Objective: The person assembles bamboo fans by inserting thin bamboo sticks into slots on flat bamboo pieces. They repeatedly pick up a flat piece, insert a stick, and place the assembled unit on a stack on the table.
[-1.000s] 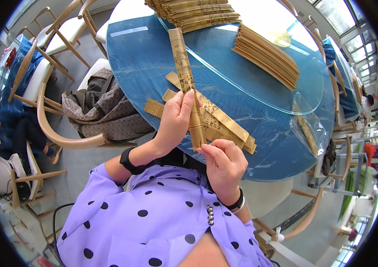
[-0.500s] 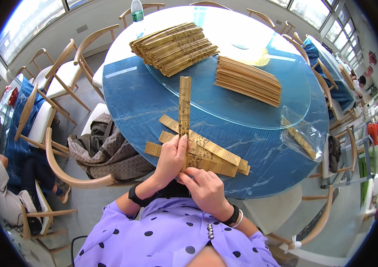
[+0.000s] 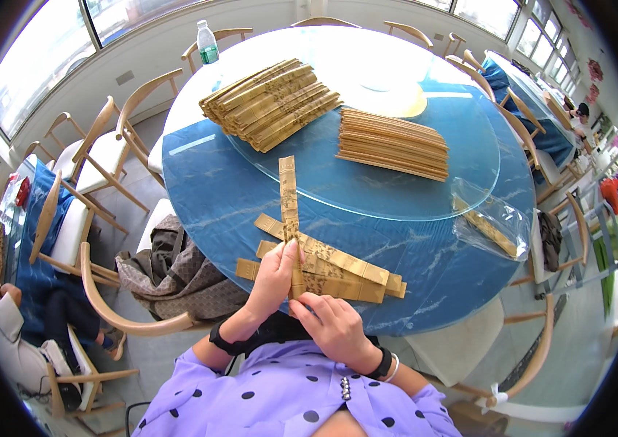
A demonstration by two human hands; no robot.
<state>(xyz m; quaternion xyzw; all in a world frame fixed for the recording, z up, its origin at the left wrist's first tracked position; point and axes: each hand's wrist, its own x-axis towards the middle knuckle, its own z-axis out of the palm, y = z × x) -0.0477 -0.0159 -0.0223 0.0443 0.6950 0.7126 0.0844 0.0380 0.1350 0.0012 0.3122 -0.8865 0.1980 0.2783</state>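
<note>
My left hand [image 3: 274,275] is closed around the lower part of a long, narrow gold printed paper sleeve [image 3: 288,193], which points away from me. At its near end, the curled fingers of my right hand [image 3: 332,324] pinch the lower edge. Under and beyond my hands, several similar flat gold sleeves [image 3: 345,264] lie fanned across the blue table. Their middle parts are partly hidden by my left hand and the held sleeve.
On the round blue table [image 3: 425,291], a glass turntable [image 3: 396,197] carries a large stack of gold sleeves [image 3: 269,102] and a bundle of thin brown strips [image 3: 393,143]. A clear plastic bag [image 3: 494,222] lies right. A bottle [image 3: 207,44] stands behind; a bag [image 3: 174,273] rests on a chair.
The view has shifted, so the table sits lower in the picture. The held sleeve now leans slightly left and looks narrower. Both hands keep their grip near its lower end.
</note>
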